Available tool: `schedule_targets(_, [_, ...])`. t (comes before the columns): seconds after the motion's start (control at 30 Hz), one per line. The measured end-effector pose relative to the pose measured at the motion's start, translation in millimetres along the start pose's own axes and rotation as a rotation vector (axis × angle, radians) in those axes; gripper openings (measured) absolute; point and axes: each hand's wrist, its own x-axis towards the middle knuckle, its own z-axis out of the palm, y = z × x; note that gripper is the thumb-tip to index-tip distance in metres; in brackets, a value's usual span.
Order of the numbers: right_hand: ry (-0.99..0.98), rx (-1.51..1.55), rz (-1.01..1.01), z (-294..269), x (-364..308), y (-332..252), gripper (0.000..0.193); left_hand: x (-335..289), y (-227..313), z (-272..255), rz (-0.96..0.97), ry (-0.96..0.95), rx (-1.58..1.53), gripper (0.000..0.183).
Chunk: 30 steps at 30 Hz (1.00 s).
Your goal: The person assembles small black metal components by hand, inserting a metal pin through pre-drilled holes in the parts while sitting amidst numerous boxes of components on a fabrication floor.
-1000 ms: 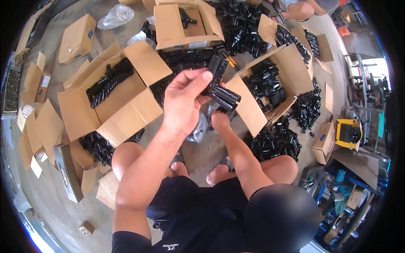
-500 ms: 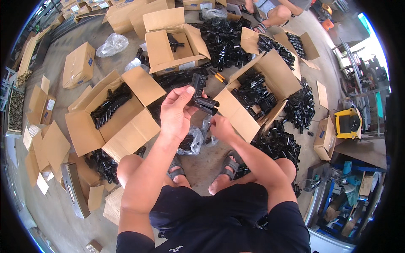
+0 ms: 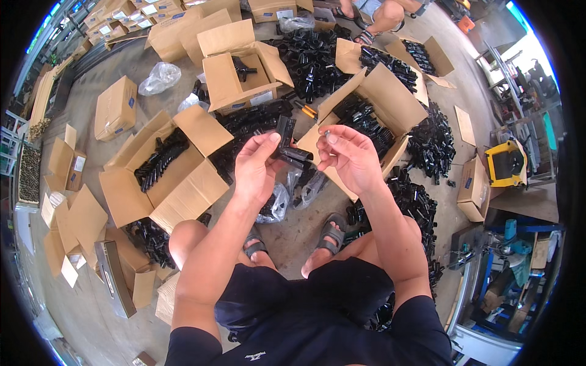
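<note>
My left hand (image 3: 255, 166) grips a black angled pipe joint (image 3: 285, 129) between thumb and fingers, with its split, open end pointing right. Close to that end, my right hand (image 3: 355, 157) is raised with thumb and forefinger pinched together. A small greyish piece (image 3: 328, 134) shows at their tips, too small to name. Beyond the right hand, an open carton (image 3: 390, 94) holds many black joints. Left of my left hand stands another open carton (image 3: 183, 192) with black joints stacked in rows.
Heaps of black joints (image 3: 311, 61) cover the floor ahead and to the right. Clear plastic bags (image 3: 278, 204) lie before my feet. Orange-handled pliers (image 3: 306, 110) rest past the joint. Another person's leg (image 3: 387, 24) is at the top. A yellow-framed item (image 3: 506, 165) stands right.
My right hand has come up and turned over beside the joint, its fingertips now in view with a small piece. The left hand keeps hold of the joint, nearly in place.
</note>
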Motion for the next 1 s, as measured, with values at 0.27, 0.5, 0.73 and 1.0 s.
schedule_targets(0.27, [-0.006, -0.011, -0.004, -18.0, 5.6, -14.2, 0.022, 5.0, -11.3, 0.1, 0.013, 0.0, 0.005, 0.011])
schedule_targets(0.5, [0.019, -0.003, -0.035, -16.1, 8.8, -13.2, 0.019, 8.8, -17.4, -1.1, -0.022, -0.004, 0.016, 0.01])
schedule_targets(0.73, [0.061, -0.231, -0.066, -16.9, 12.2, -7.7, 0.018, 7.9, -20.8, 0.2, 0.068, -0.025, 0.1, 0.008])
schedule_targets(1.0, [0.109, -0.426, -0.078, -8.2, 12.5, 8.6, 0.015, 3.8, -23.3, -0.4, 0.241, -0.015, 0.23, 0.012])
